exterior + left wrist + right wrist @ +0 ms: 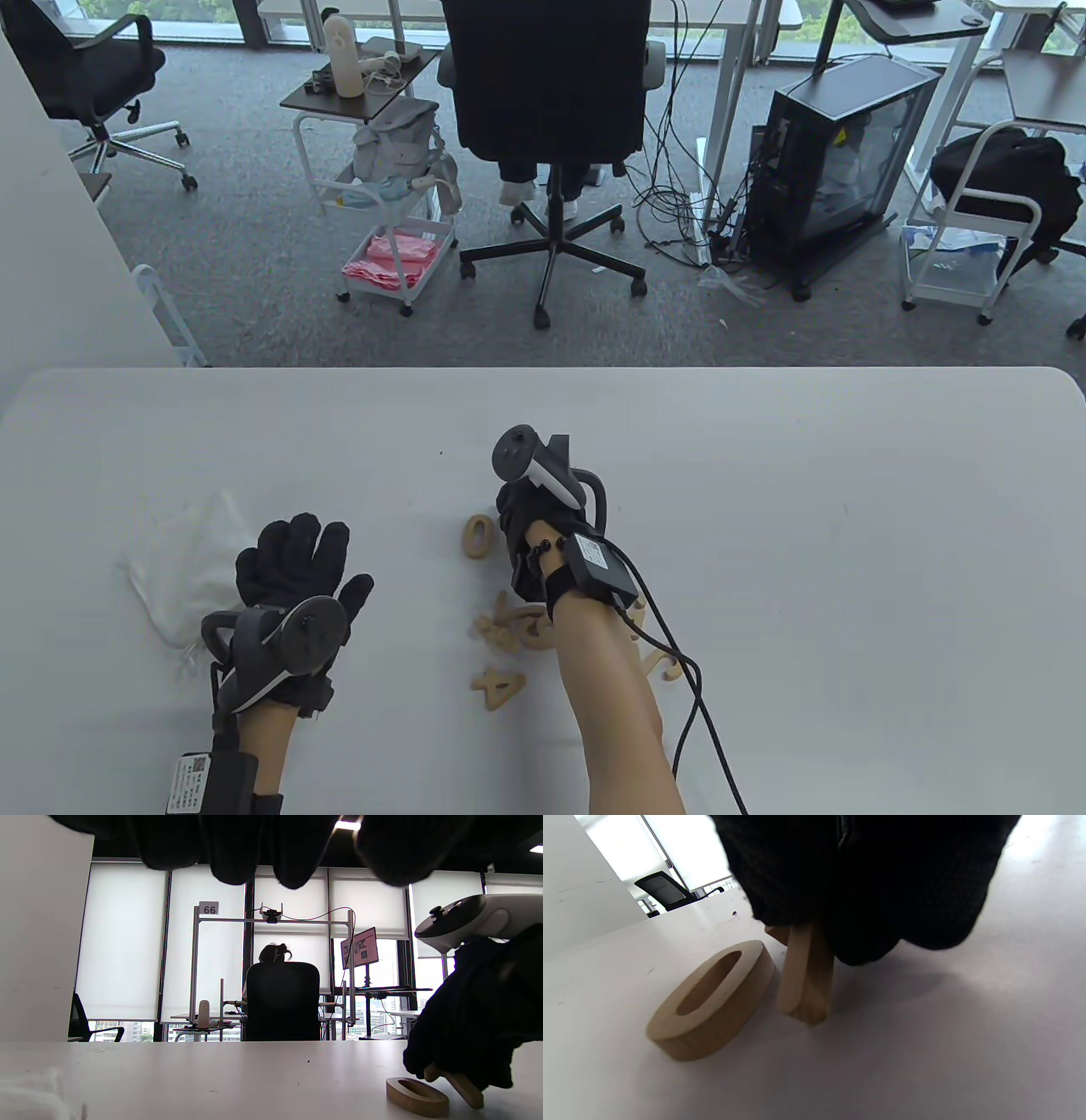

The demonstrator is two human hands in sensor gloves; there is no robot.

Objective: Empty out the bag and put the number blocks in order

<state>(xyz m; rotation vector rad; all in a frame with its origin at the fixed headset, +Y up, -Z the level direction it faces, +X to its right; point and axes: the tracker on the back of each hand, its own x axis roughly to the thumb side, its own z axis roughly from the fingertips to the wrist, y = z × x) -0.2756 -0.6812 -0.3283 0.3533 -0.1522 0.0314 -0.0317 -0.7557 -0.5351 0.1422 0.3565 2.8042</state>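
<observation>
A crumpled white cloth bag (191, 564) lies near the left edge of the white table (848, 526), just beside the left hand (293, 586), which rests flat with its black-gloved fingers spread, holding nothing. To its right, the flat oval wooden zero block (478, 536) lies alone. Just beside it, the right hand (530, 531) pinches a slim wooden number block (806, 978), tilted with its lower end on the table. A loose pile of wooden number blocks (509, 645) sits nearer the front edge. Bare tabletop stretches wide rightward and toward the far edge.
</observation>
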